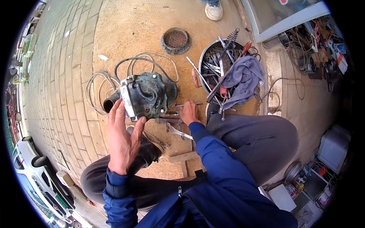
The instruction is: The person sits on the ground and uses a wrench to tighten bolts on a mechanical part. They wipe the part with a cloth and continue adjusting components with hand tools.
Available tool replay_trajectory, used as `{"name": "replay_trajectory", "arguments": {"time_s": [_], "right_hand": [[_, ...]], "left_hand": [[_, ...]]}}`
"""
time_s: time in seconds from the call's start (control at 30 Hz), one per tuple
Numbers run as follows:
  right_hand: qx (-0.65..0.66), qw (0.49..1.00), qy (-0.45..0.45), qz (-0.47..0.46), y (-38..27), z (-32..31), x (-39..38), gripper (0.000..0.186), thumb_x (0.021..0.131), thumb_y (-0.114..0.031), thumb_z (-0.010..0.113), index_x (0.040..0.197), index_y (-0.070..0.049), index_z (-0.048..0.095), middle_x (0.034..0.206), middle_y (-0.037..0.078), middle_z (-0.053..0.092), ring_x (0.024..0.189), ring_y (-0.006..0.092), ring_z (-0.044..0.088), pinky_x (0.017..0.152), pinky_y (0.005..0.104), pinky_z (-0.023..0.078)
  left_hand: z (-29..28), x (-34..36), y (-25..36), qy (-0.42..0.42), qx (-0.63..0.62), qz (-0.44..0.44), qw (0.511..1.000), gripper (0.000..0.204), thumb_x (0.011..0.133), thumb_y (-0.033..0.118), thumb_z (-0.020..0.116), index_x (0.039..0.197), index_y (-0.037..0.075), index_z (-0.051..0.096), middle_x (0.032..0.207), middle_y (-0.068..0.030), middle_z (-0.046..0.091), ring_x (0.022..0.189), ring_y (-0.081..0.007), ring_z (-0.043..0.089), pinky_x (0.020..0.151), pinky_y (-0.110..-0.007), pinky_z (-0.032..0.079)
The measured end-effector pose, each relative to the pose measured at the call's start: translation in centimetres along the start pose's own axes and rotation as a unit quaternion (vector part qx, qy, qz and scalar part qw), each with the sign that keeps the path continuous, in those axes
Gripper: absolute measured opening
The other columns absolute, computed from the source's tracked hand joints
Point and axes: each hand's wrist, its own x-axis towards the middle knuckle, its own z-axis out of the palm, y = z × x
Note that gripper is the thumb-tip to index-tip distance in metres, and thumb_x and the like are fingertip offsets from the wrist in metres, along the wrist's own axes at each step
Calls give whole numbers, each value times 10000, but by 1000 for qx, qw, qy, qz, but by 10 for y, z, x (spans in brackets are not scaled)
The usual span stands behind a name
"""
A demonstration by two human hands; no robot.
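Mid-frame, a spread left hand [124,138] seemingly steadies a dark machine [146,95] while the right hand [189,113], grip unclear, reaches among tools [178,132], likely needing a firm pinch next.

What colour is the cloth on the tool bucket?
The cloth is greyish purple, clearest in the head view.

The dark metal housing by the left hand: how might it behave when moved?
The housing, bulky and bolted, is probably heavy for its size. Its rounded sides might let it rock. The curved dark cable beside it looks flexible and may drag along.
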Motion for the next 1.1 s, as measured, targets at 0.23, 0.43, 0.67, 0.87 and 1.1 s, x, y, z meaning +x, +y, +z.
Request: {"name": "replay_trajectory", "arguments": {"time_s": [0.23, 0.43, 0.67, 0.87, 1.1], "right_hand": [[103, 993, 53, 26, 3, 24, 61, 190, 787, 8, 730, 931, 12, 606, 974, 254, 668, 969, 476, 644, 812, 538, 510], [46, 998, 39, 9, 7, 40, 77, 134, 808, 29, 689, 917, 8, 613, 979, 245, 656, 954, 474, 652, 802, 551, 521], [33, 999, 9, 15, 4, 21, 62, 102, 843, -30, 667, 926, 22, 638, 927, 281, 677, 919, 503, 656, 785, 559, 523], [-77, 991, -100, -32, -39, -53, 34, 178, 774, -78, 708, 906, 42, 708, 884, 330, 691, 881, 508, 682, 799, 556, 551], [-202, 960, -29, -190, -165, -220, 43, 113, 790, -29, 716, 873, 44, 692, 787, 251, 704, 781, 422, 719, 709, 485, 567]], "left_hand": [[2, 2, 9, -1, -24, -37, 999, 566, 857, 100, 778, 1363, -28, 559, 1387, -273, 539, 1255, -434, 528, 1082, -468, 407], [0, 3, 11, -17, 3, -59, 998, 618, 861, 103, 786, 1415, -18, 539, 1431, -222, 526, 1300, -354, 544, 1087, -430, 435], [-7, 8, 3, -21, -11, -21, 999, 738, 779, 219, 858, 1392, -32, 533, 1399, -236, 542, 1252, -418, 537, 1066, -481, 443], [-21, -5, -4, 1, -211, -127, 969, 745, 830, 244, 837, 1398, -85, 487, 1420, -282, 525, 1303, -431, 538, 1095, -441, 446], [-11, -21, -13, -7, -171, -54, 984, 654, 851, 213, 800, 1354, -95, 517, 1476, -310, 459, 1329, -465, 496, 1094, -458, 449]]}}
